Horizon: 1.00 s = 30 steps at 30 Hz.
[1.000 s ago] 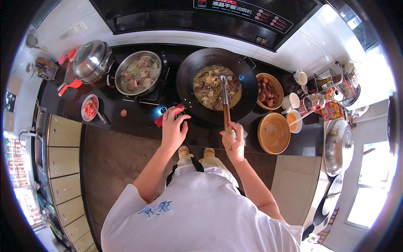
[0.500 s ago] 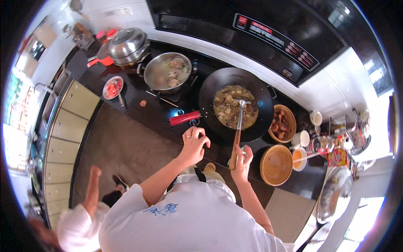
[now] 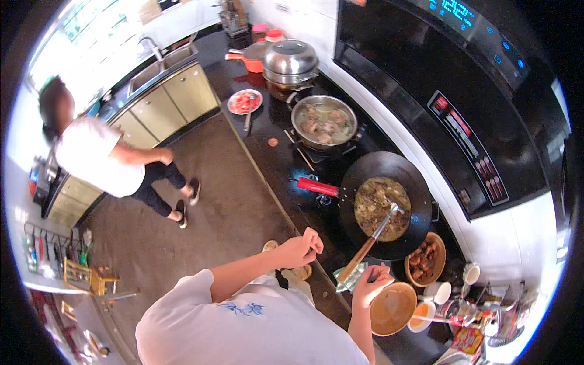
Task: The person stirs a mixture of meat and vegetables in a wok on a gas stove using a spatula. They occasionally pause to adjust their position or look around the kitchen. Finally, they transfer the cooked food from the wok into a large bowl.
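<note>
My left hand [image 3: 302,248] hovers by the counter's front edge, its fingers curled in and nothing visible in them. To the right, my right hand [image 3: 372,284] is half curled with a gap between thumb and fingers, beside the spatula's handle but apart from it. The metal spatula [image 3: 367,248] leans in a black wok [image 3: 350,182], its wooden handle reaching over the rim toward me. Brothy chopped food [image 3: 372,210] fills the wok's bottom. A red-sleeved wok handle [image 3: 317,186] points left. Under the spatula's handle end lies a green-and-white checked cloth [image 3: 348,283].
Near my right hand stand a tan bowl [image 3: 389,325], a bowl of browned meat [image 3: 439,258] and white cups [image 3: 439,292]. Beyond the wok are a pot of meat in broth [image 3: 301,131], a lidded steamer [image 3: 291,61] and a plate of red pieces [image 3: 237,109]. Another person [image 3: 91,149] stands left.
My view has turned left, shifting the stove rightward in the picture. My right hand has come away from the spatula's handle. The other person, formerly at lower left, now shows whole.
</note>
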### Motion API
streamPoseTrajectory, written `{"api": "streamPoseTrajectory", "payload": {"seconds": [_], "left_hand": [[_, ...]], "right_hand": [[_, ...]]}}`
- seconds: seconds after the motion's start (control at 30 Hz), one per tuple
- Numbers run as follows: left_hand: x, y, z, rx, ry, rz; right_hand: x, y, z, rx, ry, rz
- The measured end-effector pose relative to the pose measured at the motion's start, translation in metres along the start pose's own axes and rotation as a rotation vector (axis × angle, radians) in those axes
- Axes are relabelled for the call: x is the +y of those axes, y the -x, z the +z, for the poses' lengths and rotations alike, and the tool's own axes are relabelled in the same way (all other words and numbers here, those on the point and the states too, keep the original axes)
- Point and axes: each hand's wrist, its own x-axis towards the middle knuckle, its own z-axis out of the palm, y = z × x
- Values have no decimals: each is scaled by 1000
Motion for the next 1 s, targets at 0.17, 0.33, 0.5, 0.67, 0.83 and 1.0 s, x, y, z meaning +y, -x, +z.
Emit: {"api": "streamPoseTrajectory", "payload": {"seconds": [0.17,0.33,0.5,0.67,0.83,1.0], "left_hand": [[25,12,-13,-51,-184,-171],[33,33,-27,-11,-169,54],[35,75,-58,89,-116,17],[21,137,-94,186,-119,19],[14,193,-124,207,-108,-54],[12,236,-153,249,-79,-72]], "right_hand": [[-50,-26,22,-83,-56,-128],[-115,-23,44,-427,-100,-178],[-127,14,92,-646,-409,64],[-179,25,127,-841,-401,-16],[-213,58,160,-875,-413,-42],[-246,77,179,-880,-371,-135]]}}
